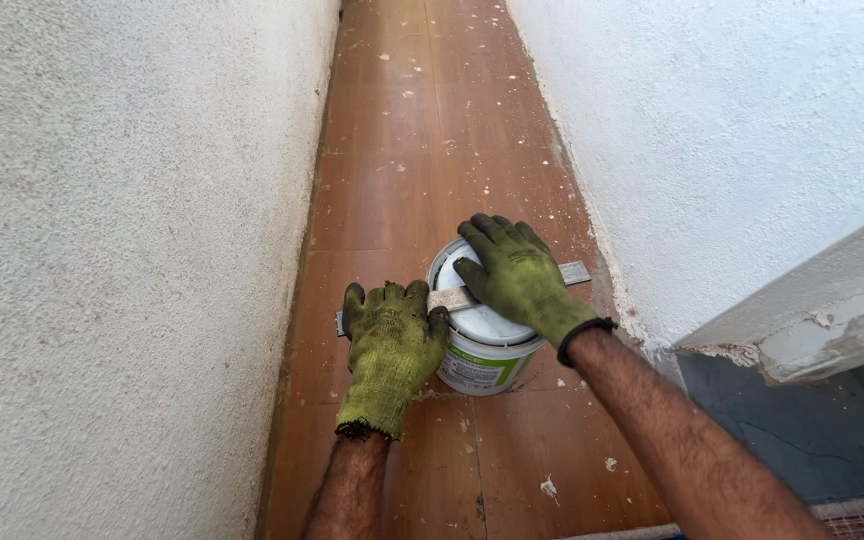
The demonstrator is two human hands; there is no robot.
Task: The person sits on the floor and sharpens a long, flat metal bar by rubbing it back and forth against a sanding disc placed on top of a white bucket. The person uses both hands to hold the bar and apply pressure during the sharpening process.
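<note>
A white paint bucket [482, 345] with a green-and-white label stands upright on the brown tiled floor [402, 170] of a narrow passage; everything here is placed from that bucket. Across its white lid lies a flat grey metal bar [572, 273], one end jutting past the rim toward the right-hand wall, the other end running off the left side of the lid; a small dark bit of it shows beyond the left glove. The right hand [512, 275], in a green knitted glove, lies palm-down on top of the lid, fingers spread wide and pressing over the bar rather than closed about it. The left hand [392, 345], gloved alike, sits just left of the bucket, touching its side, fingers curled over the bar's left stretch; whether it truly grips the bar I cannot tell. A rough white plaster wall [102, 250] rises left of the bucket; another white wall [732, 130] stands to its right, with a chipped ledge [822, 320] jutting out nearby; pale flecks dot the floor around the bucket.
</note>
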